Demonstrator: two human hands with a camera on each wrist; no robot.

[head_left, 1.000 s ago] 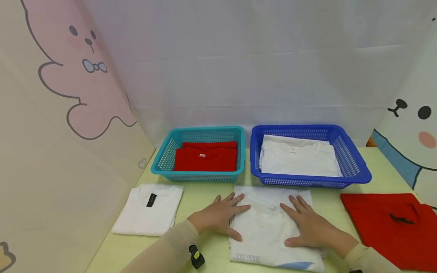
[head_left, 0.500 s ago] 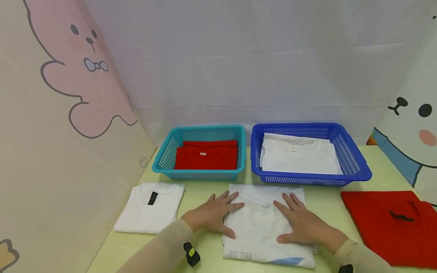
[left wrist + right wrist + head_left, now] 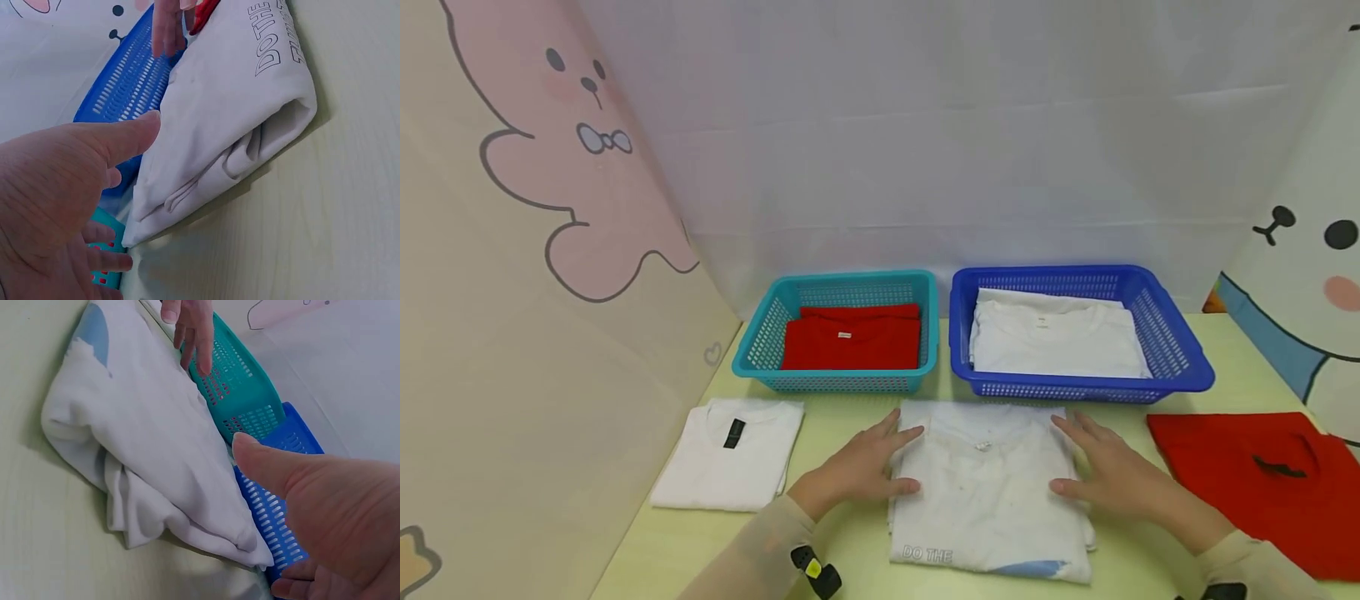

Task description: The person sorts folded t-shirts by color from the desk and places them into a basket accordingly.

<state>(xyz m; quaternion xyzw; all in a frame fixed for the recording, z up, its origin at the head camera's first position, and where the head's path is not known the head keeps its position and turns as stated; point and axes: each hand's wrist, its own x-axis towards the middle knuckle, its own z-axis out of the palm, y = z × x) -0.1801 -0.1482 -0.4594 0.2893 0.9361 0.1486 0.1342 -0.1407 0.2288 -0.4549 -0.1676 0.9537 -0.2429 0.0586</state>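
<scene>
A folded white T-shirt with "DO THE" lettering and a blue patch lies on the table in front of the baskets. My left hand, fingers spread, is at its left edge in the head view. At its right edge my right hand is spread too, thumb and fingertips over the side of the cloth. In the left wrist view the folded layers of the T-shirt show along the side, beside my left thumb. The right wrist view shows looser layers of the T-shirt on the other side. Neither hand grips anything.
Behind stand a teal basket holding folded red shirts and a blue basket holding folded white shirts. A folded white shirt with a black label lies at left, a red shirt at right.
Both hands slid the T-shirt slightly left, then my right hand moved right from its top to its right edge. My left hand shifted left with it and lies at the left edge.
</scene>
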